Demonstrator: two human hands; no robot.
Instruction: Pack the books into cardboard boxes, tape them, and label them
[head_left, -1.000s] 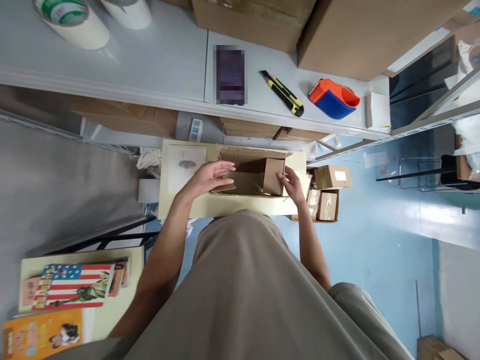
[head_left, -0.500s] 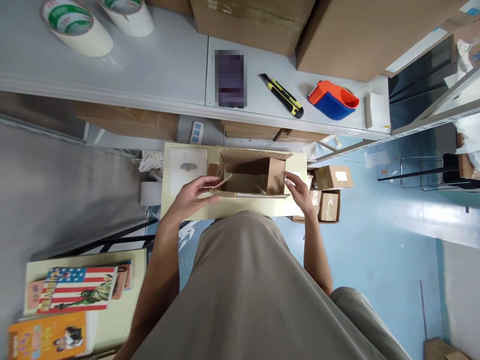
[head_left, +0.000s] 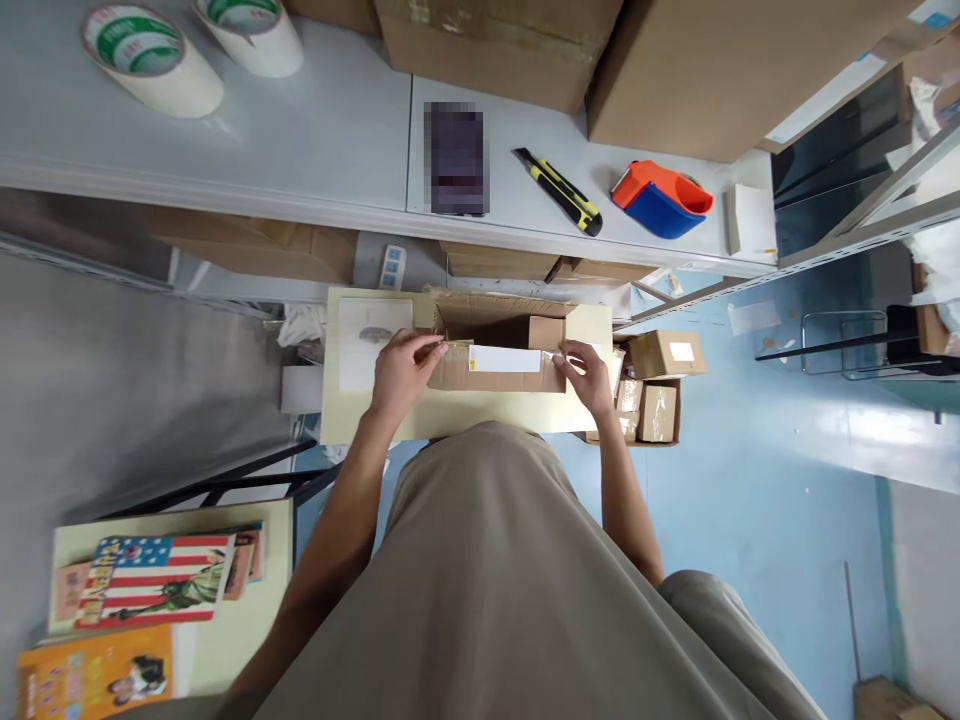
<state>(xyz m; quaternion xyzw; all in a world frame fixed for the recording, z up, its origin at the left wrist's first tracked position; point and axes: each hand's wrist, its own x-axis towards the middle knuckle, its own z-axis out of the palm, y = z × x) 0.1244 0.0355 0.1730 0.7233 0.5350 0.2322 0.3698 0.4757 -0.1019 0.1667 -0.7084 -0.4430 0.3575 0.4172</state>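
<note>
A brown cardboard box (head_left: 487,381) sits on the pale yellow board (head_left: 352,410) in front of me. Its near flap, which bears a white label (head_left: 504,359), leans inward over part of the opening. My left hand (head_left: 405,370) pinches the left corner of that flap. At the flap's right corner, my right hand (head_left: 587,375) pinches the cardboard between thumb and fingers. The far flap stands up, and a right end flap (head_left: 547,331) shows inside. Left of the box lies a white sheet (head_left: 360,345) with a small picture.
On the grey shelf (head_left: 315,170) ahead lie a box cutter (head_left: 559,192), an orange and blue tape dispenser (head_left: 661,199) and tape rolls (head_left: 154,62). Small boxes (head_left: 660,412) stand at the right. Books (head_left: 157,580) lie at lower left.
Both hands have moved from the box's sides to the corners of the near flap and closed on it. The flap has tipped up and inward, bringing its label into view.
</note>
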